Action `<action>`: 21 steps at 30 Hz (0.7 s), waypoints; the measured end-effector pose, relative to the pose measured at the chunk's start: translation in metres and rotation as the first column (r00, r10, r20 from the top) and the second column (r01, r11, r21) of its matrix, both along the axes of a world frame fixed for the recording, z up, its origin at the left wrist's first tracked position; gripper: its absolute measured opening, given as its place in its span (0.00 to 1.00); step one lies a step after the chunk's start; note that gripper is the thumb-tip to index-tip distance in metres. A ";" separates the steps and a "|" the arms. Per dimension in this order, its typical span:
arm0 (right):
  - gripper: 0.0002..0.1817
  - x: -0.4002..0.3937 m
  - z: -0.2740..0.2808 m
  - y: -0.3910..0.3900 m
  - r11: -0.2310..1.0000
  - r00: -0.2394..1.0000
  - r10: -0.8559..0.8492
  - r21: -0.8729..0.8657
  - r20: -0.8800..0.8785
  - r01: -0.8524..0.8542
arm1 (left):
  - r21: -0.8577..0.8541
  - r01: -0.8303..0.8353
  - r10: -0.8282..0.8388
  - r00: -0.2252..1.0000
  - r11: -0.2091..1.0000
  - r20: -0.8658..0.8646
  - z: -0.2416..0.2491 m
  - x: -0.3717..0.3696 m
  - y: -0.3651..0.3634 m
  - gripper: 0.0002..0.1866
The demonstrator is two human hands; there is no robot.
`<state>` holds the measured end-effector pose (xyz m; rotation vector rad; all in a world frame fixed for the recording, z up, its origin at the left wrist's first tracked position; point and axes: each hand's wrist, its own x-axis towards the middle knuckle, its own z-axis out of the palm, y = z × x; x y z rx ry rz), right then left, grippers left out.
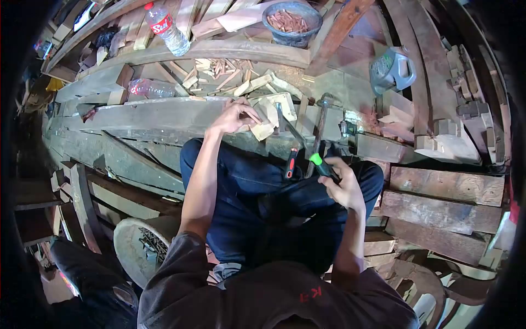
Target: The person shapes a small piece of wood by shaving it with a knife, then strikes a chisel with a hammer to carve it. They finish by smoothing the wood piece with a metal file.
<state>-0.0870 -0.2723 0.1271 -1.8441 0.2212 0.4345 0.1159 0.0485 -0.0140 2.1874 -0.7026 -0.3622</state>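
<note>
My left hand (236,116) is closed at the front edge of the wooden beam, fingers pinched on a small pale wood piece (263,131). My right hand (343,183) is wrapped around the green and black handle (323,166) of a tool with a long, straight metal shaft (298,137). Whether it is a file or a screwdriver I cannot tell. The shaft points up and left, toward the wood piece. A second tool with a red and black handle (291,163) lies near my knees. Close by, a metal clamp (322,118) stands at the beam.
Wood offcuts (222,71) are scattered beyond the beam (159,115). Behind them are a red-capped bottle (167,30) and a bucket of wood bits (290,24). A clear bottle (150,88) lies left; a blue-grey jug (394,71) stands right. Another person's leg (98,279) shows lower left.
</note>
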 end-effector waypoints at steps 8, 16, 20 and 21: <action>0.22 0.033 0.020 0.005 0.916 0.969 0.248 0.322 0.008 -0.237 | -0.068 -0.043 0.042 0.999 0.997 -0.029 -0.008 -0.001 0.007 0.12; 0.13 0.048 0.035 0.036 0.980 0.953 0.192 0.011 0.233 -0.200 | 0.064 -0.072 0.075 0.996 0.995 -0.053 0.001 -0.003 0.019 0.11; 0.14 0.049 0.029 0.048 0.976 0.879 0.216 -0.081 0.425 -0.200 | 0.180 -0.088 0.097 0.995 0.980 -0.038 0.008 -0.006 0.008 0.11; 0.15 0.049 0.028 0.050 0.980 0.869 0.197 -0.074 0.454 -0.183 | 0.188 -0.080 0.085 0.996 0.979 -0.018 0.007 -0.006 0.005 0.11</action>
